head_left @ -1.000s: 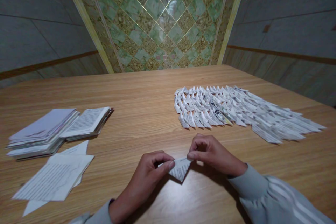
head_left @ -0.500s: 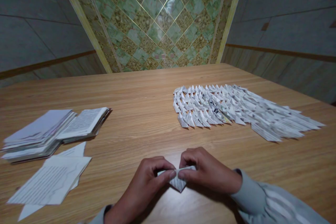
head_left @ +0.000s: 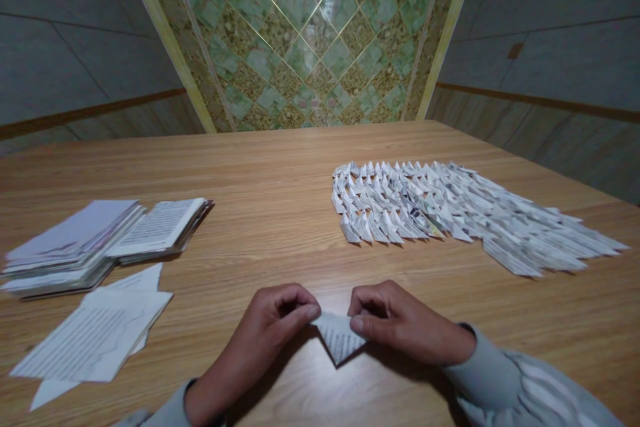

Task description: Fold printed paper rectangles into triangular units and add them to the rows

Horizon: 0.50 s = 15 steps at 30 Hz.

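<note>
A small folded triangle of printed paper (head_left: 340, 338) lies point-down on the wooden table (head_left: 280, 213) near its front edge. My left hand (head_left: 273, 330) pinches its left corner with thumb and fingers closed. My right hand (head_left: 400, 323) pinches its right corner the same way. Both hands rest low on the table, close together. Grey sleeves cover both wrists.
Rows of several finished folded paper pieces (head_left: 450, 210) cover the right half of the table. An open book on a stack of pages (head_left: 105, 237) lies at the left. Loose printed sheets (head_left: 95, 337) lie in front of it.
My hands drew together over the paper piece, then eased slightly apart, and the triangle now shows more between them. The view shifted a little.
</note>
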Available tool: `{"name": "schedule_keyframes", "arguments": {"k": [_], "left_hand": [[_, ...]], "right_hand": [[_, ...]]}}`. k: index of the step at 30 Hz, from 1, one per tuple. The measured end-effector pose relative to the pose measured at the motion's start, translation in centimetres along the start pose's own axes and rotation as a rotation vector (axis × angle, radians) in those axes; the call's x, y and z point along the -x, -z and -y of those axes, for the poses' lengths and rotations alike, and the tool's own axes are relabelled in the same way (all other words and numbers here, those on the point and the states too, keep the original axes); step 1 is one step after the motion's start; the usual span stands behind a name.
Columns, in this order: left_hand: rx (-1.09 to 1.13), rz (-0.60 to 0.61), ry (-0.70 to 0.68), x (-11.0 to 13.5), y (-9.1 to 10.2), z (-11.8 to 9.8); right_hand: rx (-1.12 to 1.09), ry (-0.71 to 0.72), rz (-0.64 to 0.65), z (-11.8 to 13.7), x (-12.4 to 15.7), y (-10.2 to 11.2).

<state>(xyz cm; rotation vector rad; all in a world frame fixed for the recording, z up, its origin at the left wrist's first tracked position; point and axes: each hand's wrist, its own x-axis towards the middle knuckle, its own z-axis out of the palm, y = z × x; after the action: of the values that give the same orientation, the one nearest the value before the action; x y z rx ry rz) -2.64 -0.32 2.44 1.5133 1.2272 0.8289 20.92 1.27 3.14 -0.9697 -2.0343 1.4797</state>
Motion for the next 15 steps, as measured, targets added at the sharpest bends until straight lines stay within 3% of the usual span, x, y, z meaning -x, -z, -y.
{"name": "schedule_keyframes", "arguments": {"k": [2, 5, 7, 10, 15], "left_hand": [[-0.003, -0.140, -0.028, 0.1, -0.1, 0.1], [-0.002, -0.313, -0.078, 0.5, -0.8, 0.1], [-0.010, -0.256, -0.108, 1.0, -1.5, 0.1], [-0.038, -0.133, -0.180, 1.4, -2.5, 0.0], [-0.002, -0.178, -0.215, 1.4, -3.2, 0.1]], "right_hand": [[-0.053, -0.026, -0.030, -0.3, -0.1, 0.0], [-0.081, -0.040, -0.240, -0.4, -0.6, -0.6], [-0.031, -0.035, -0.362, -0.3, -1.0, -1.3], [0.124, -0.008, -0.441, -0.1, -1.3, -2.4], [0.412, 0.177, -0.512, -0.4, -1.2, -4.1]]}}
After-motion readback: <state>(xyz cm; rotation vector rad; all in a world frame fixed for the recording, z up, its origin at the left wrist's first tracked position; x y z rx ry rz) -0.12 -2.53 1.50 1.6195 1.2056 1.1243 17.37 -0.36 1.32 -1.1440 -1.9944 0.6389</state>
